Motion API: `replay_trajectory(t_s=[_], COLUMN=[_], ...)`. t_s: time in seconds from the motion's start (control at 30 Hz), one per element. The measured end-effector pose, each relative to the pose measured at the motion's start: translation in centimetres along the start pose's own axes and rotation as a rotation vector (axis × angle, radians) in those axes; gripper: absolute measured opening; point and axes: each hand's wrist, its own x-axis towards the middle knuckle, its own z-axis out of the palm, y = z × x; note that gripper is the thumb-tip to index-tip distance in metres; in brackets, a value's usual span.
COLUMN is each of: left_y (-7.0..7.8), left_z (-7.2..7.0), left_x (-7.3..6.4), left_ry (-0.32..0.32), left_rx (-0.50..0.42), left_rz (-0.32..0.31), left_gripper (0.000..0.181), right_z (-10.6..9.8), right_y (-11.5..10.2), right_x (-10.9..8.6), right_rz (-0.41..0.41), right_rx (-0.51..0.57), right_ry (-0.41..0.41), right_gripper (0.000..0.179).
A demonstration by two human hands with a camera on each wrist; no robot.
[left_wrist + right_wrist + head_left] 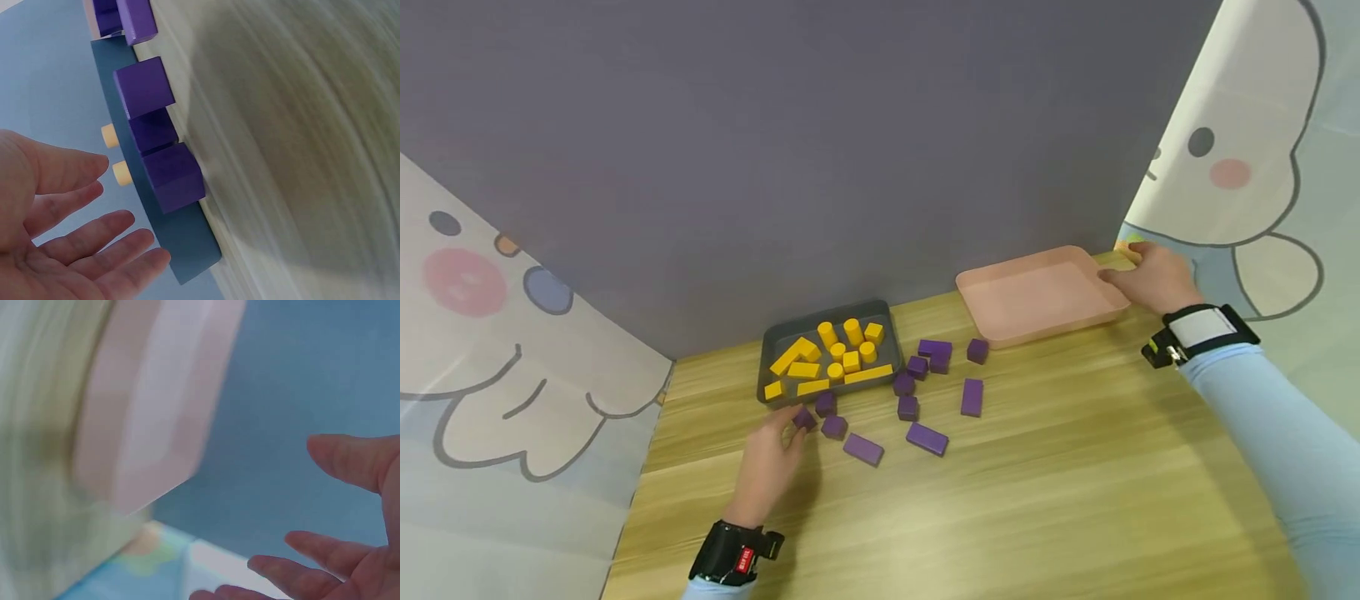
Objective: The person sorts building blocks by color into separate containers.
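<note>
A wood-grained desk (1037, 500), brightened by a glare near its front, is backed by a plain grey wall (820, 167) and flanked by pale walls printed with cartoon animals (1232, 100). Yellow blocks (851, 362) are held in a dark tray (796, 332) at the back; purple blocks (927, 439) are scattered before it and to its right. The left hand (766, 467) is placed at a purple cube (804, 418) by the tray's near left corner, fingers parted, nothing gripped. The right hand (1156, 279), also loosely spread, is held beside the bare pink tray (1037, 292); whether it is touched cannot be told.
</note>
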Motion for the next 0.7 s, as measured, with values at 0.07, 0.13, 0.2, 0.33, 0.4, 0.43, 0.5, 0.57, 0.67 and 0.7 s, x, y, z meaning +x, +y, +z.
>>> replay_trajectory(t_s=[0.07, 0.13, 0.2, 0.33, 0.4, 0.43, 0.5, 0.57, 0.67, 0.7], left_y=[-0.3, -0.5, -0.8, -1.0, -1.1, -1.1, -1.1, -1.1, -1.1, -1.1], left_z=[-0.2, -0.2, -0.2, 0.0, 0.1, 0.2, 0.3, 0.5, 0.9, 1.0], left_x=[-0.4, -0.8, -1.2, -1.9, -2.1, -2.2, -2.2, -2.1, -1.8, -1.7], left_ry=[0.007, 0.010, 0.012, 0.007, 0.002, -0.001, -0.005, -0.007, -0.012, -0.016], left_rx=[0.017, 0.032, 0.044, 0.057, 0.060, 0.064, 0.074, 0.085, 0.094, 0.095], left_rz=[0.003, 0.012, 0.023, 0.040, 0.045, 0.049, 0.060, 0.071, 0.083, 0.083], left_gripper=[0.041, 0.040, 0.040, 0.042, 0.043, 0.044, 0.046, 0.047, 0.048, 0.048], right_z=[0.7, 1.5, 2.2, 3.2, 3.5, 3.6, 3.7, 3.7, 3.7, 3.8], right_y=[1.0, 1.7, 2.2, 2.9, 3.1, 3.3, 3.4, 3.7, 4.2, 4.3], right_x=[0.8, 1.4, 1.8, 1.9, 1.8, 1.8, 1.6, 1.5, 1.3, 1.3], right_rz=[0.029, 0.047, 0.052, 0.060, 0.053, 0.055, 0.047, 0.041, 0.039, 0.041], right_rx=[-0.007, -0.016, -0.040, -0.089, -0.118, -0.122, -0.128, -0.131, -0.133, -0.139], right_ry=[-0.028, -0.054, -0.069, -0.076, -0.066, -0.059, -0.030, -0.002, 0.031, 0.037], right_gripper=[0.090, 0.087, 0.082, 0.072, 0.064, 0.060, 0.050, 0.044, 0.036, 0.034])
